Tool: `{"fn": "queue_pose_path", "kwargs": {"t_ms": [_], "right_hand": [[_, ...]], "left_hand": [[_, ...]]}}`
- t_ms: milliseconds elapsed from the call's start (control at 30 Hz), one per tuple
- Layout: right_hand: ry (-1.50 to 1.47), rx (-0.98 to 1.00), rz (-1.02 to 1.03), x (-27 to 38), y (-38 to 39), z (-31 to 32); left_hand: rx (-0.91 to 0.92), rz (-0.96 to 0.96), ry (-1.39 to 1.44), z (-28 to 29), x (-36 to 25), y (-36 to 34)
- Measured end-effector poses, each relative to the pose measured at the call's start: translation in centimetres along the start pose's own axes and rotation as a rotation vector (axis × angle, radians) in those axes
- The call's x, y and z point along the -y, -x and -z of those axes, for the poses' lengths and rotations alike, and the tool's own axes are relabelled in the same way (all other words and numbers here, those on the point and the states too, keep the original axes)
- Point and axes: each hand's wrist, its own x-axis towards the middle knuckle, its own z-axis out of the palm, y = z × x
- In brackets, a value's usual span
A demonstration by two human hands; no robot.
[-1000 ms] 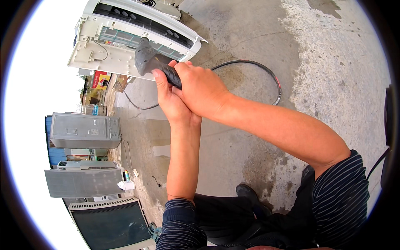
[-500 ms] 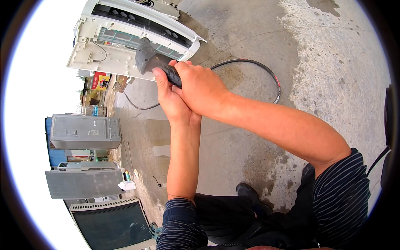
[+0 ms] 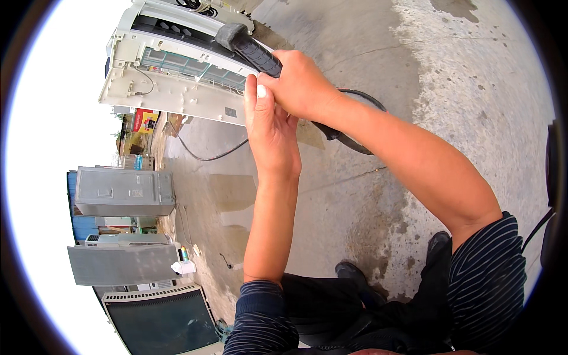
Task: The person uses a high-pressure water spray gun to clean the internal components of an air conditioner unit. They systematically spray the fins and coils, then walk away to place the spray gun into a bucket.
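My right hand [image 3: 299,83] is closed round the ribbed black grip of a hand tool [image 3: 260,56], whose thick grey head hangs over the white air conditioner [image 3: 124,47]. A black part of it shows below my right wrist. My left hand [image 3: 269,136] lies against my right hand, upper fingers straight and pointing up, thumb raised; its other fingers are partly hidden. The air conditioner's front panel [image 3: 177,103] hangs open, exposing a greenish filter grid [image 3: 177,65] and dark outlet slot.
A black hose [image 3: 207,158] loops over the wet concrete floor [image 3: 343,207]. At left stand grey metal cabinets [image 3: 121,190], a white container [image 3: 183,268] and a dark-screened casing [image 3: 157,319]. A red and yellow sign [image 3: 144,121] is farther off.
The tool has moved up and right, its head leaving the filter area for the upper slot. My right hand rose with it; my left fingers, earlier round the grip, have straightened.
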Motion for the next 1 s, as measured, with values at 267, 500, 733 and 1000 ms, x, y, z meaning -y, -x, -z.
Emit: {"fn": "queue_pose_path", "kwargs": {"t_ms": [267,500,733,1000], "right_hand": [[-0.021,-0.024,-0.007,0.2,-0.7,2.4],[-0.09,-0.008,0.036,-0.1,-1.3,3.1],[-0.107,0.002,0.05,0.0,-1.7,4.1],[-0.11,-0.017,0.032,-1.1,-2.3,3.5]], "left_hand": [[0.162,0.488,-0.393,5.7,4.4,3.8],[0.028,1.011,-0.62,15.0,12.6,8.4],[0.057,1.05,-0.614,15.7,12.6,8.0],[0.098,1.041,-0.572,14.9,12.2,7.8]]}}
